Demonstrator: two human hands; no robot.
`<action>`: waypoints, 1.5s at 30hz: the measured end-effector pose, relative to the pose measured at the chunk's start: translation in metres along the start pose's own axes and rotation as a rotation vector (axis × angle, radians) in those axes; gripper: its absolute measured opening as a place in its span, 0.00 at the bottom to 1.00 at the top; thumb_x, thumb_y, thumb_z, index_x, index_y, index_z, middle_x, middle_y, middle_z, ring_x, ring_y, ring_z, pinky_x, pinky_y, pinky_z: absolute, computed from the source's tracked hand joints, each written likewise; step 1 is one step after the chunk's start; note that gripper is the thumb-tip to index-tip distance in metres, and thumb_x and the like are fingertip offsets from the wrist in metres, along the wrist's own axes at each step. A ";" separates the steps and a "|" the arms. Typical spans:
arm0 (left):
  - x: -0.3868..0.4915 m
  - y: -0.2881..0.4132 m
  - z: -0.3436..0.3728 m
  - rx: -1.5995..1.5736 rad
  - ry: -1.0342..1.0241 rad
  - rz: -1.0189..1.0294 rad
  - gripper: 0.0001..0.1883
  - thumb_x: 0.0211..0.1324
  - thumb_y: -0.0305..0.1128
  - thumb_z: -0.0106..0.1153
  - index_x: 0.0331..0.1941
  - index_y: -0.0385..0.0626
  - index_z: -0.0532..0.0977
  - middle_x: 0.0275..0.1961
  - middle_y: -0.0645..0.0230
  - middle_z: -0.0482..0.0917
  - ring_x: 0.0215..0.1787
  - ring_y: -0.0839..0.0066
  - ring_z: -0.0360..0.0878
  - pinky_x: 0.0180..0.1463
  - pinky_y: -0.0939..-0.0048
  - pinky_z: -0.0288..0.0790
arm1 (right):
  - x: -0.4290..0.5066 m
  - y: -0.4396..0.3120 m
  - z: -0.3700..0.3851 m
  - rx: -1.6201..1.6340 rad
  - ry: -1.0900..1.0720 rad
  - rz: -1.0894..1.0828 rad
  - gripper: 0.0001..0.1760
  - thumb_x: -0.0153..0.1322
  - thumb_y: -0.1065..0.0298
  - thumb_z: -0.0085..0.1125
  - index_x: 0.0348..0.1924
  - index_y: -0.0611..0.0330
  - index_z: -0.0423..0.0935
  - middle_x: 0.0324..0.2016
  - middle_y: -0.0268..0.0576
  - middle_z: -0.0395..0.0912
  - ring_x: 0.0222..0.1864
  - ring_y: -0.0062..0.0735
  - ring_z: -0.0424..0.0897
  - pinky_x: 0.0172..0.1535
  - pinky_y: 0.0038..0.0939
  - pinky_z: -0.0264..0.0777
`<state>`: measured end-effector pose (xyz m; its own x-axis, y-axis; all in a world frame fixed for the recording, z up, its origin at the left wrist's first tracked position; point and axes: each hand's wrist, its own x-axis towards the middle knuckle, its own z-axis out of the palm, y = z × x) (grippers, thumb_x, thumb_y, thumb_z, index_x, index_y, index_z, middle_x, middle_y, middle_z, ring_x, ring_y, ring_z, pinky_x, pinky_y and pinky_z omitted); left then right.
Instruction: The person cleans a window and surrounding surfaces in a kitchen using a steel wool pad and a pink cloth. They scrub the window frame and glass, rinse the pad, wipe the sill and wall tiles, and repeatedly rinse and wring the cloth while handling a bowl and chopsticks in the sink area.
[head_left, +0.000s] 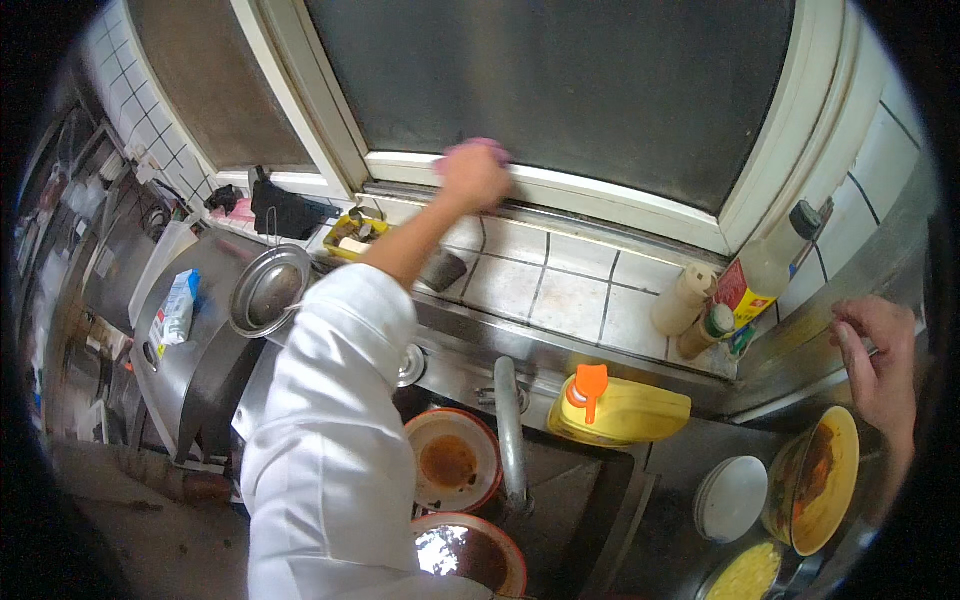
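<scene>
My left hand, at the end of a white sleeve, presses a pink cloth against the lower white frame of a window with a dark pane. Part of the cloth lies hidden under the fingers. Over at the right edge, my right hand hangs above a yellow-rimmed bowl, beside a metal panel. Its fingers are loosely bent with the thumb apart, and nothing shows in them. Beneath the window runs a white tiled ledge.
A steel faucet arches over a sink holding red-rimmed basins. A yellow jug with an orange cap stands behind it. Bottles crowd the ledge's right end; a yellow tray and steel pan are at left. White dishes sit at right.
</scene>
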<state>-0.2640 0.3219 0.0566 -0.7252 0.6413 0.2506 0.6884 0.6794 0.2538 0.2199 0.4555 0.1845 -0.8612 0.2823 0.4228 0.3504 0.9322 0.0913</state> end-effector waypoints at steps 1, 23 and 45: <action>-0.006 0.027 0.014 -0.013 0.077 0.130 0.11 0.46 0.34 0.56 0.36 0.51 0.81 0.47 0.61 0.80 0.46 0.58 0.79 0.48 0.61 0.73 | 0.000 -0.001 -0.001 0.098 0.010 0.023 0.11 0.66 0.76 0.56 0.43 0.64 0.75 0.38 0.46 0.74 0.42 0.39 0.71 0.48 0.33 0.65; -0.016 0.059 0.025 -0.333 0.130 0.484 0.10 0.41 0.30 0.58 0.32 0.52 0.81 0.40 0.60 0.81 0.41 0.57 0.79 0.41 0.63 0.72 | 0.026 -0.029 -0.024 0.296 -0.134 0.119 0.08 0.64 0.75 0.57 0.35 0.69 0.76 0.28 0.52 0.76 0.30 0.44 0.76 0.36 0.34 0.70; -0.163 0.127 -0.225 -1.677 -0.705 0.308 0.16 0.56 0.22 0.45 0.50 0.33 0.71 0.47 0.57 0.78 0.48 0.66 0.79 0.57 0.63 0.72 | -0.052 -0.078 -0.136 0.566 -0.023 -0.045 0.11 0.63 0.67 0.56 0.30 0.67 0.80 0.22 0.56 0.77 0.23 0.47 0.78 0.31 0.37 0.72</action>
<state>-0.0569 0.2232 0.2578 -0.1517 0.9710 0.1849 -0.2551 -0.2192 0.9418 0.2874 0.3371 0.2781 -0.8807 0.2382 0.4094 0.0664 0.9179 -0.3912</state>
